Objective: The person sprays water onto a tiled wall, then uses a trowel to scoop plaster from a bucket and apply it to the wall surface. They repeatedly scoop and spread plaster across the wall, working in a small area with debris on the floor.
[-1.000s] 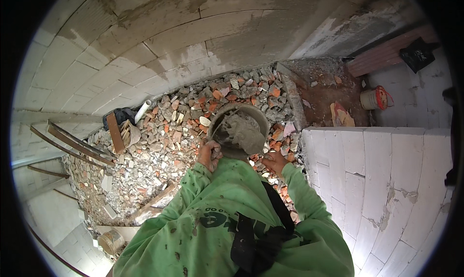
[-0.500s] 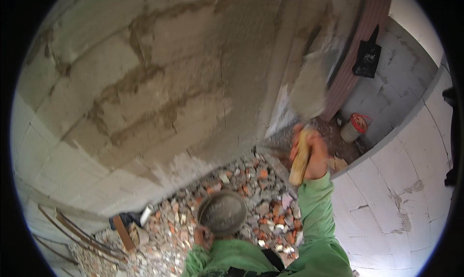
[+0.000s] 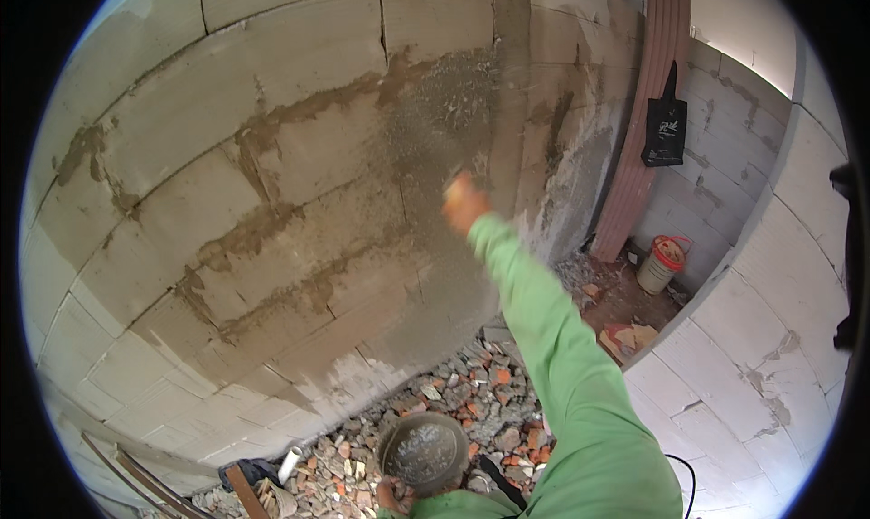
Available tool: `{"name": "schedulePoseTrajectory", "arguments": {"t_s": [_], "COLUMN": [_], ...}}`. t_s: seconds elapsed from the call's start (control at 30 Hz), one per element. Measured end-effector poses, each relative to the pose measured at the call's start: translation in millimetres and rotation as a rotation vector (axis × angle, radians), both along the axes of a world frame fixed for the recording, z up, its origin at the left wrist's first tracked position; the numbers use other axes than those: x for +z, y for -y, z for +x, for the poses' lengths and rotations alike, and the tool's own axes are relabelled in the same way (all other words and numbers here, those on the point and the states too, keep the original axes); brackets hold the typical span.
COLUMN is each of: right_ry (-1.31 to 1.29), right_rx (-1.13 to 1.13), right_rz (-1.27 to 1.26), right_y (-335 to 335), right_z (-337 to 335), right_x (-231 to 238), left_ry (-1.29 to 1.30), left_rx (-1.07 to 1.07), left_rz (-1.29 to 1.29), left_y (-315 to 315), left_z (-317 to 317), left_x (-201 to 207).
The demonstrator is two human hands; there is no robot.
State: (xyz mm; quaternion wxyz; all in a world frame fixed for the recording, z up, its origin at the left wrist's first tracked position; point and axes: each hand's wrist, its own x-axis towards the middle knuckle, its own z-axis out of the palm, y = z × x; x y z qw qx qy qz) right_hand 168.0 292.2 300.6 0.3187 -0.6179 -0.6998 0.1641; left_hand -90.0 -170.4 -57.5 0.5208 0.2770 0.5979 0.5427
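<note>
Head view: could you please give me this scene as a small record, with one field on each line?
Left hand: at near-left rim of round grey basin
Right hand: raised before block wall, blurred; grip unclear
Right sleeve: green
Wall surface: pale blocks, darker patch near right hand
Ground: broken rubble, seen around basin
Right background: black bag hanging by reddish post; pale bucket with red rim

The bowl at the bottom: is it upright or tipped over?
Upright: the bowl has its open mouth facing up, grey inside showing, with the left hand at its rim.
</note>
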Motion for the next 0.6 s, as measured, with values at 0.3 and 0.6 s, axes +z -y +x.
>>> {"name": "schedulePoseTrajectory", "arguments": {"t_s": [0.3,0.6], "right_ry": [0.461,0.672], "right_rx": [0.662,0.479], "right_rz": [-0.711,-1.035], "right_y": [303,387], "right_z": [32,12], "right_x": [-209,-361], "left_ry": [0.688,0.641], "left_rx": [0.222,0.162], "left_rz": [-0.312,-0.367], "left_y": [-4,22], "left_z": [26,56], "left_x": [32,53]}}
